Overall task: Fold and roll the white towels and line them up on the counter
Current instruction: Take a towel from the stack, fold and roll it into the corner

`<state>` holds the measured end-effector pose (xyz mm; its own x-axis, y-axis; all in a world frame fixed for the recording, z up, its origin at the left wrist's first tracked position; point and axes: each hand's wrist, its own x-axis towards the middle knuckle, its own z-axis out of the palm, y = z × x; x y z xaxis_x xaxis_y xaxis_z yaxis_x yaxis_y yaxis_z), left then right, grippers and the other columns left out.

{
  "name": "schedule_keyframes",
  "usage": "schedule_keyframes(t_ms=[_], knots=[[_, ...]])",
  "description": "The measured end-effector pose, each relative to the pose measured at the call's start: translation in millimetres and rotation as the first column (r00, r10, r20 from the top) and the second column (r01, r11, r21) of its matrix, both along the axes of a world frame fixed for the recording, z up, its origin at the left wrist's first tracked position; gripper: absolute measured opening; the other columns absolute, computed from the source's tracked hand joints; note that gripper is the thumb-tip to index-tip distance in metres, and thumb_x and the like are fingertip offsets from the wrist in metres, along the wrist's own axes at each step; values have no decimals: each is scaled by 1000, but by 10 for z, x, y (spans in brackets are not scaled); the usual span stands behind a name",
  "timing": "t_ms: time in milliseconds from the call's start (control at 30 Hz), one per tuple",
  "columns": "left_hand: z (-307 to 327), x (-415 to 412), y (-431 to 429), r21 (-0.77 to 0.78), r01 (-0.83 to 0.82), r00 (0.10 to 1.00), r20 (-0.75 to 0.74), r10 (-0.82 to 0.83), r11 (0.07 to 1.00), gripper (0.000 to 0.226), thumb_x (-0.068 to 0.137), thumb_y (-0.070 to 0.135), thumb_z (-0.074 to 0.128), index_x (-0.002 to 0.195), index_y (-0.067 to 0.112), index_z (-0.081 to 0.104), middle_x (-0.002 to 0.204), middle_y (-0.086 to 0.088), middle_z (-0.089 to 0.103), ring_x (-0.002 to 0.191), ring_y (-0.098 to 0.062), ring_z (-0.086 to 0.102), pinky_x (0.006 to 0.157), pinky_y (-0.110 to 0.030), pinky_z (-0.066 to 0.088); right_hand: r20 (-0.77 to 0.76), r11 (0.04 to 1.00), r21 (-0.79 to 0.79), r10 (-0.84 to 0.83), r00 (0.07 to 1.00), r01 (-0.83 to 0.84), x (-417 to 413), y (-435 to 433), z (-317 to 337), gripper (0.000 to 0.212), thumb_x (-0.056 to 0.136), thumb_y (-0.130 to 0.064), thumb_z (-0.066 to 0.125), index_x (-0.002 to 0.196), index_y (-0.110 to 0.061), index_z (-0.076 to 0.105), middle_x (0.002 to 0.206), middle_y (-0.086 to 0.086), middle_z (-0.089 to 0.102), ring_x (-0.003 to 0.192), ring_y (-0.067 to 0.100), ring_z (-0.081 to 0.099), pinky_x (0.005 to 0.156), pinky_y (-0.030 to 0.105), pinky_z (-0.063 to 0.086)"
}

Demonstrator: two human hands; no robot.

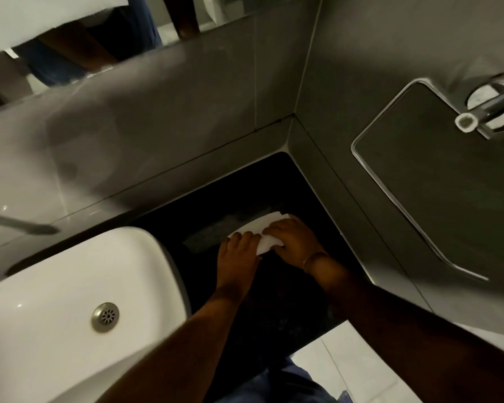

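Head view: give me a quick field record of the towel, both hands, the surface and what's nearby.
towel: white towel, lying flat on the counter, partly folded, one only in view
left hand: palm down on the towel's near-left end
right hand: pressing flat on the towel's right part, bracelet on wrist
surface: dark counter, in the wall corner
nearby: white sink to the left, apart from the towel
finished rolls: none visible

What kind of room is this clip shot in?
Most likely a bathroom, perhaps in a hotel: a white sink with a metal drain, a dark counter set into grey tiled walls, and a mirror above. Both hands press a white towel on the counter.
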<state>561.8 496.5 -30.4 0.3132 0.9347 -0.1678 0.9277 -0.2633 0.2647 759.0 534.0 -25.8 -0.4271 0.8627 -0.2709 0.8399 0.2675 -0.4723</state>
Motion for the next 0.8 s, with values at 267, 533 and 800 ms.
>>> schedule_keyframes(t_ms=[267,533,800], knots=[[31,-10,563,-187,116,993,19,-114,975,63,91,21,58,152,22,42,153,-2,48,146,-25,36,128,-46,14,-36,935,-238,-278,960,262,1,23,66,59,98,-50,58,152,-38,38,141,8,61,124,32,61,101,37,50],[62,137,501,-74,-84,992,88,90,994,74,97,35,54,161,23,19,168,-8,22,156,-27,16,128,-53,13,-186,763,-409,-606,773,500,-98,-166,13,35,105,-36,50,139,-26,51,137,9,60,123,30,60,106,47,50],[2,451,-103,-672,-474,363,439,822,569,26,100,12,56,125,11,64,115,-15,72,107,-35,69,97,-53,57,-55,928,3,-371,927,372,-269,-352,26,39,103,-27,54,142,-25,54,147,7,45,127,29,50,103,41,50]])
